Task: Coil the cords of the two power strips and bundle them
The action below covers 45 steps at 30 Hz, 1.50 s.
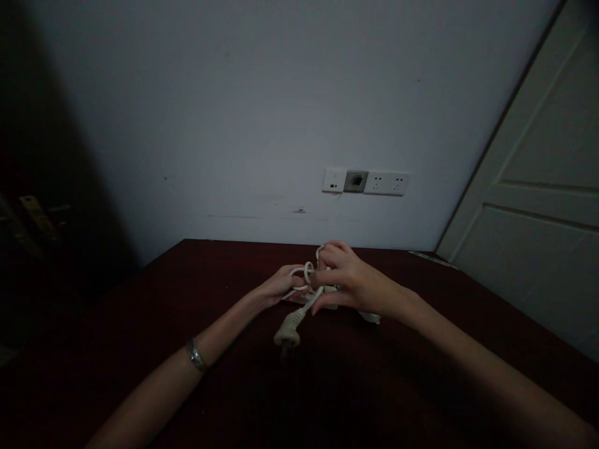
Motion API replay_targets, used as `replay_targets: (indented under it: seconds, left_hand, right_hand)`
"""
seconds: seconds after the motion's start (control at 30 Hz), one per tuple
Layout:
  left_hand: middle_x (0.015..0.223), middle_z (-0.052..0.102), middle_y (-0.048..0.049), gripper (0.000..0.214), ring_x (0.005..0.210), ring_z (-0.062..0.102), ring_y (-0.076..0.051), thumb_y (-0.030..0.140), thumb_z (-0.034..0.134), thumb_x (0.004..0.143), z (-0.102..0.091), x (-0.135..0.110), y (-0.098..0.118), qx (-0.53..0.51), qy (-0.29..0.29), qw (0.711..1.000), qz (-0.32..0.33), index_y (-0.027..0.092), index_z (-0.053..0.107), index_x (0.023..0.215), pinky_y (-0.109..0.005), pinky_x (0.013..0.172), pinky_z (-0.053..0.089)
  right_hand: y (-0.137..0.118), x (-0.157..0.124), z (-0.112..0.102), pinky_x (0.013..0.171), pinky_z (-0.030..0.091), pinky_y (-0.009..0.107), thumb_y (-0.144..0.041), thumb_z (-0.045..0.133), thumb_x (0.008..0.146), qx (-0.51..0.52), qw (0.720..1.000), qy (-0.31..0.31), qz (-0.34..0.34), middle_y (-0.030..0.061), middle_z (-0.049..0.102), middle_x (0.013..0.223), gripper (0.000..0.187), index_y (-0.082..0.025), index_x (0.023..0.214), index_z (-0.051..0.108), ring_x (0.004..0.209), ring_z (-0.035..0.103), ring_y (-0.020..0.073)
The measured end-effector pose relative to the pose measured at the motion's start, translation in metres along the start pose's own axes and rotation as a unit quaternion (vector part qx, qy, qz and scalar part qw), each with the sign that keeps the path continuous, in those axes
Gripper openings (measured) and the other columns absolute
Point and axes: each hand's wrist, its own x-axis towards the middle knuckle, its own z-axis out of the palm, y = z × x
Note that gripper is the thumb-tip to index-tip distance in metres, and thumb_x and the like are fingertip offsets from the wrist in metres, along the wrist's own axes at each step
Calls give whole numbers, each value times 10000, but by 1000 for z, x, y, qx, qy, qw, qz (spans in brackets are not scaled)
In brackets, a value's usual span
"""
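A white power cord [309, 272] is looped between my two hands over the dark red table. My left hand [281, 284] is closed round the loops from the left, its fingertips partly behind the cord. From the right, my right hand [344, 277] pinches the cord close to its plug end. The white plug [288, 330] dangles below the hands, prongs pointing down. Behind and under the fingers lies a pale, flat piece [330, 305], mostly hidden. Another small white piece [370, 317] shows below my right wrist; what it is I cannot make out.
The dark red table [187, 280] reaches back to a pale wall [234, 125]. Wall sockets [386, 183] and a grey outlet plate [355, 181] sit above its back edge. A white panelled door [538, 187] stands at the right. The left side is dark.
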Motion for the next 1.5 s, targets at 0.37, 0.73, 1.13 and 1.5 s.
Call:
replay_targets:
  seconds: [0.37,0.73,1.13,1.5]
  left_hand:
    - [528,476,51,356,383,343,-23,93,607,609,6,-1,-1,-103,-35,994,-21,83,585,965,-164,366,236]
    - [517,471,38,257,366,349,-25,218,652,673,-1,-2,-10,-125,-91,988,-25,93,534,865,-148,320,231]
    - [540,523,37,306,337,395,-34,189,629,686,7,-11,6,-118,-81,989,-33,123,502,956,-138,309,272]
    - [558,569,7,394,330,454,-66,207,539,730,11,-10,8,-49,-23,999,0,92,543,1107,-155,309,339]
  right_hand:
    - [-38,-31,39,961,357,469,-181,507,812,-234,969,-39,-71,61,600,740,141,-200,773,641,796,539,213]
    - [-7,-54,21,1024,327,451,-235,455,882,-40,997,57,32,61,601,911,134,-176,893,575,935,549,173]
    - [18,-57,68,874,373,411,-210,459,846,27,966,163,198,96,605,1018,228,-191,1061,534,997,521,228]
    - [23,-28,74,758,335,342,-189,604,738,103,948,159,257,23,611,751,133,-216,843,681,771,504,173]
